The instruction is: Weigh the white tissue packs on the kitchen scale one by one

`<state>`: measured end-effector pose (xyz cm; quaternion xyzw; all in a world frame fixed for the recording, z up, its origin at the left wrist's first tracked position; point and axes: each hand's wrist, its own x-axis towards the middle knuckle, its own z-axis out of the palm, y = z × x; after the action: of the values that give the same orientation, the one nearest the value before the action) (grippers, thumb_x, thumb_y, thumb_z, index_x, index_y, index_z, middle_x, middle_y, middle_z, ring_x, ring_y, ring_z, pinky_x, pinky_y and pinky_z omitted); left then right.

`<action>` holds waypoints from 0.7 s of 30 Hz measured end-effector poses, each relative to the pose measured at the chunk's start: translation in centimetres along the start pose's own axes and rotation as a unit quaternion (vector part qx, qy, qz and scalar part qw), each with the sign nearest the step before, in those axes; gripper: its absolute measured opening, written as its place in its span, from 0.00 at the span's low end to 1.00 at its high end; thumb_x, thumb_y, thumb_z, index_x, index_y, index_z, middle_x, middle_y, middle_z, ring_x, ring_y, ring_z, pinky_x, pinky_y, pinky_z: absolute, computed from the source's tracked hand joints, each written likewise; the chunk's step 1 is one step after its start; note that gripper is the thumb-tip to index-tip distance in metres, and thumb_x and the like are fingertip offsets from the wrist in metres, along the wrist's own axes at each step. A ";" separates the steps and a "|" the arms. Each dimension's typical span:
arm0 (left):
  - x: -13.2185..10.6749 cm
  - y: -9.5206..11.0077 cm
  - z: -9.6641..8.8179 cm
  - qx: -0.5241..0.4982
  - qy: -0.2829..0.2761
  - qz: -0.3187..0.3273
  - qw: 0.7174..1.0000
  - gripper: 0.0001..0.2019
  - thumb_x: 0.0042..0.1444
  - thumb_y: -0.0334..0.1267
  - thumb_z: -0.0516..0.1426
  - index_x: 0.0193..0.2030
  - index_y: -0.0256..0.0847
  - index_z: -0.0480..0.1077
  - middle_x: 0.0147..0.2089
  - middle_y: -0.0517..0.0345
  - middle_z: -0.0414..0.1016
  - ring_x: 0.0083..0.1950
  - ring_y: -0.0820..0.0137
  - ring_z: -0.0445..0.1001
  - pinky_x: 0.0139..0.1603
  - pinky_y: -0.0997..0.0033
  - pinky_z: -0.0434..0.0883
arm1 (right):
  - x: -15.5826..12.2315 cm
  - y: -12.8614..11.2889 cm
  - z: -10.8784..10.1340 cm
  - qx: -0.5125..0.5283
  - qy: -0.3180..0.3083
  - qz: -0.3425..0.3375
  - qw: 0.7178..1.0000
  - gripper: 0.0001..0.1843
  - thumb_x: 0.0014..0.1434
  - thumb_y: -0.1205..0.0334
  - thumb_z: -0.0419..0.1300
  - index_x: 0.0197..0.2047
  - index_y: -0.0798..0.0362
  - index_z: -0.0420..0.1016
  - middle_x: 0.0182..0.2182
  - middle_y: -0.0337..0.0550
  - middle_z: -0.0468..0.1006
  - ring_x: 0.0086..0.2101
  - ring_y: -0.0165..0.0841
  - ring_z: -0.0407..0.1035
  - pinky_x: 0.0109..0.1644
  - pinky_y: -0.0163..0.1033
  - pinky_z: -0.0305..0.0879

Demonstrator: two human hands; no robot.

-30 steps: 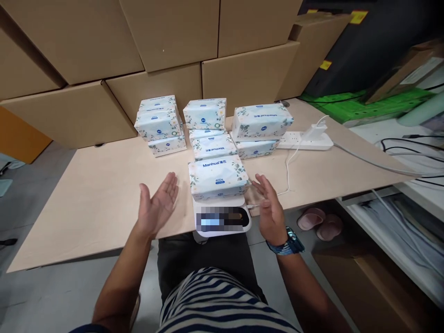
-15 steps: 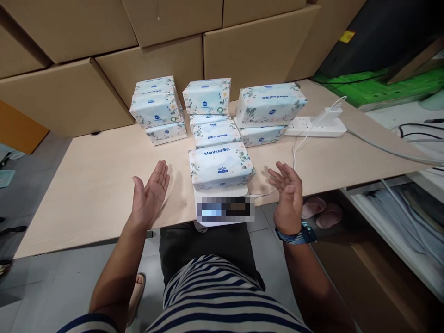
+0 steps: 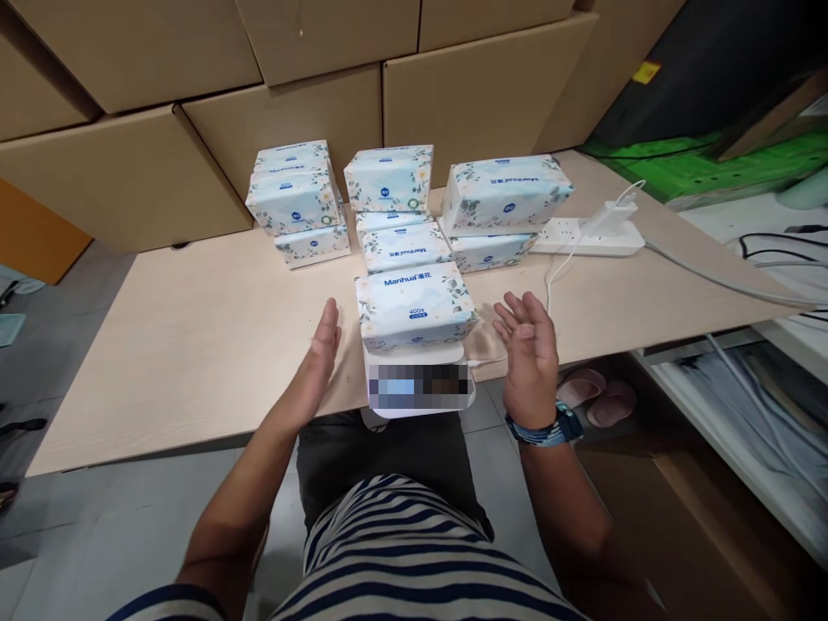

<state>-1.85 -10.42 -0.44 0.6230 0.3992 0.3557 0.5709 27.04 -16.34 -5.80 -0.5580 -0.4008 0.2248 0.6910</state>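
A pack of tissues with a pale blue floral wrapper rests on a white scale at the table's front edge. The scale's display is blurred out. To the left of the pack, my left hand is held open, fingers stretched, touching nothing. On the other side my right hand is also open and apart from the pack, its fingers slightly bent. Behind the scale lie more tissue packs, with a left stack, a middle stack and a right stack.
A white power strip with a plugged-in charger and cable lies right of the stacks. Large cardboard boxes line the table's back. The wooden table extends to the left. Pink slippers are on the floor at right.
My left hand has moved right, closer to the tissue pack on the scale, and turned its palm inward. My right hand has shifted slightly left. The packs stay in place.
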 end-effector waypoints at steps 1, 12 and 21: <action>0.0 -0.1 0.6 0.016 -0.015 -0.003 1.000 0.47 0.64 0.77 0.40 0.84 0.62 0.39 0.88 0.71 0.27 0.88 0.52 0.29 0.88 0.48 0.38 | 0.0 -0.3 0.5 0.002 -0.012 0.018 1.000 0.37 0.70 0.32 0.55 0.74 0.41 0.64 0.72 0.55 0.69 0.69 0.48 0.69 0.72 0.65 0.66; 0.2 1.4 3.6 0.058 -0.049 0.155 0.985 0.51 0.69 0.66 0.54 0.84 0.59 0.21 0.89 0.58 0.27 0.88 0.49 0.33 0.87 0.43 0.41 | -0.7 -4.0 3.6 -0.034 -0.251 -0.010 0.967 0.47 0.70 0.36 0.60 0.82 0.39 0.46 0.77 0.51 0.61 0.75 0.49 0.59 0.78 0.62 0.62; 4.1 4.7 1.2 0.092 -0.042 0.203 0.974 0.51 0.68 0.65 0.56 0.84 0.59 0.26 0.89 0.57 0.32 0.88 0.51 0.38 0.87 0.45 0.45 | 4.7 -5.0 5.5 -0.094 -0.226 -0.125 0.962 0.42 0.73 0.40 0.55 0.83 0.38 0.44 0.78 0.47 0.60 0.76 0.47 0.57 0.79 0.62 0.60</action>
<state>1.45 -7.34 4.09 0.7555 0.2712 0.3991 0.4432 24.64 -10.93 0.72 -0.5006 -0.6322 0.2185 0.5495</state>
